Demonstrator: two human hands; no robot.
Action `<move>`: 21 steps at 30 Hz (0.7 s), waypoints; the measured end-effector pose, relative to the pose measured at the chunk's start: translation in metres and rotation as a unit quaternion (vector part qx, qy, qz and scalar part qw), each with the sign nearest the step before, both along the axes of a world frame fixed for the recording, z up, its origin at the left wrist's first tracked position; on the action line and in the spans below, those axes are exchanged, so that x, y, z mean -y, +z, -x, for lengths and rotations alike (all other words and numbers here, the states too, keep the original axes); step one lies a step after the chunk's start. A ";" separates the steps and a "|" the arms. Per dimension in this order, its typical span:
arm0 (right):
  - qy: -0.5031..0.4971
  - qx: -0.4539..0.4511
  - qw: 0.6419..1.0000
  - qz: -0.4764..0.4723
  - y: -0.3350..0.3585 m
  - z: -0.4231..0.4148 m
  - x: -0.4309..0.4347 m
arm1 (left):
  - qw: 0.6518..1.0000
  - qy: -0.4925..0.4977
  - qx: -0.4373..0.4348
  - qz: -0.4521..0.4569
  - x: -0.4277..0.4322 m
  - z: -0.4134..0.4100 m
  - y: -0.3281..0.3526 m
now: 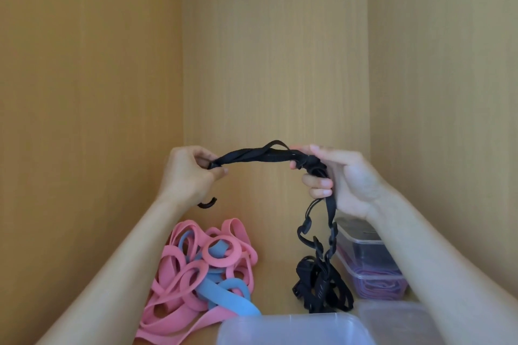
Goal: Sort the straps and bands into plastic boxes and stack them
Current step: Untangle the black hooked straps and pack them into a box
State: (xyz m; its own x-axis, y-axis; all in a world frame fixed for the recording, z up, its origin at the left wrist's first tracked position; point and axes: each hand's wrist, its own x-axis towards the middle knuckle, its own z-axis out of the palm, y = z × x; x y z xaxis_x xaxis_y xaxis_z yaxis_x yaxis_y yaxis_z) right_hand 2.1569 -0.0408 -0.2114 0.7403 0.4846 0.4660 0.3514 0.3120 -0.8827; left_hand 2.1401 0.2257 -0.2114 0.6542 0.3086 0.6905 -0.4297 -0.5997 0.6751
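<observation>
Stretched level above the shelf point(274, 283) between left hand point(193, 171), pinching one end, and right hand point(344, 179), curled round the bunched part: black strap point(252, 157), likely pulled straight for folding. Buckled tail hanging into strap heap point(319, 288), beside pink and blue bands point(201, 269); plastic box point(294, 328) waiting in front.

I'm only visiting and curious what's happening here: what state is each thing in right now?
black strap: held up, stretched between both hands, tail hanging down.
left hand: pinches one strap end.
right hand: grips the bunched part.
pink and blue bands: loose tangled pile on the shelf.
black heap: lying on the shelf, unboxed.
stacked boxes: one on another, bands inside.
near box: at the bottom edge, contents unclear.
</observation>
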 end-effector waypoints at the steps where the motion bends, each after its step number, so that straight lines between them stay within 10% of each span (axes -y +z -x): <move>1: -0.003 0.013 0.999 0.036 0.000 0.001 0.000 | 1.000 0.005 0.011 0.016 0.000 0.001 0.000; 9: -0.090 0.056 0.922 0.371 -0.010 0.006 -0.014 | 0.978 -0.092 0.058 0.176 -0.003 0.002 0.007; 21: -0.061 0.002 0.994 0.086 -0.010 -0.005 -0.006 | 0.957 -0.165 0.053 0.232 -0.002 0.003 0.009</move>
State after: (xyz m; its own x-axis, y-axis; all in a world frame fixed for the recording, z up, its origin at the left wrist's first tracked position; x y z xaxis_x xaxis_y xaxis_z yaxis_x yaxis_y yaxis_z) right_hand 2.1618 -0.0347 -0.2217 0.7965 0.4644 0.3872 0.3818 0.1104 -0.9176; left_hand 2.1367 0.2273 -0.2025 0.7022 0.3869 0.5977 -0.6254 -0.0662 0.7775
